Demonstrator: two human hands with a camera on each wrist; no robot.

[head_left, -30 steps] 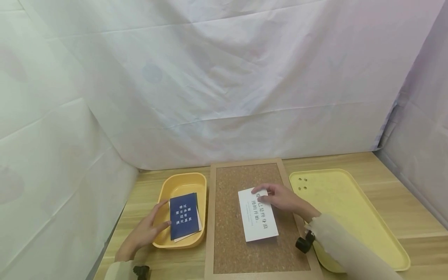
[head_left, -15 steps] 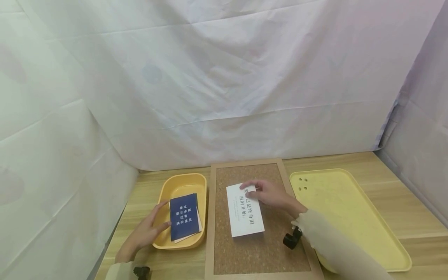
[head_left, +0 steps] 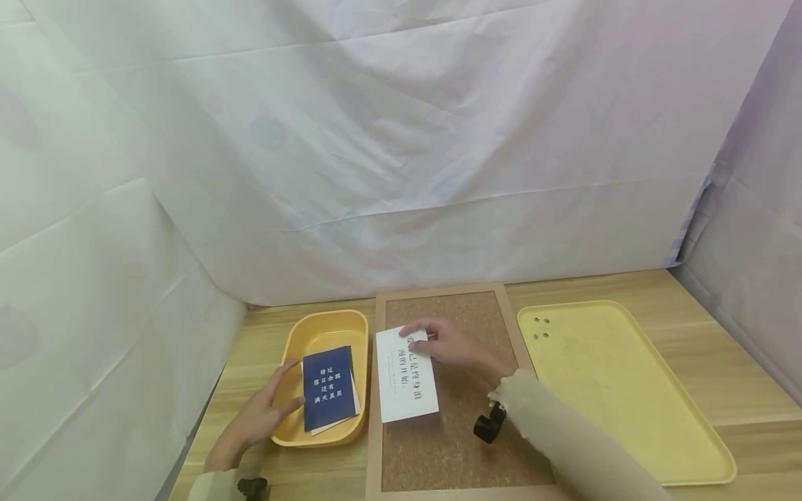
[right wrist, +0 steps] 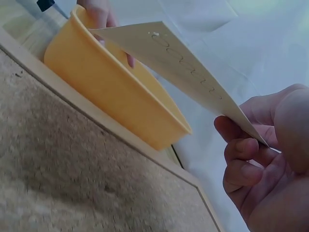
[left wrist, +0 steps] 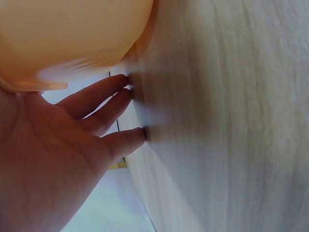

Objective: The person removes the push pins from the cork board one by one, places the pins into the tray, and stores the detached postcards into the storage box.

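Note:
My right hand (head_left: 441,342) pinches a white printed card (head_left: 406,390) near its upper edge, thumb on one face and fingers on the other. The card is held above the left side of the framed cork board (head_left: 476,452); in the right wrist view its underside (right wrist: 178,60) shows a row of small loops. At the left side of the orange tub (head_left: 338,320), my left hand (head_left: 257,414) has thumb and forefinger over the rim beside a dark blue card (head_left: 328,390). Its other fingers (left wrist: 104,113) extend outside the tub down to the tabletop.
Pale cards (head_left: 338,425) show beneath the blue one in the tub. A yellow tray (head_left: 614,390) lies right of the board, with several small dark pieces (head_left: 541,328) in its far left corner. White cloth (head_left: 401,174) hangs behind the wooden table (head_left: 739,376).
My right hand has carried the white card leftward across the cork board toward the tub. The left hand and the cards in the tub have stayed in place.

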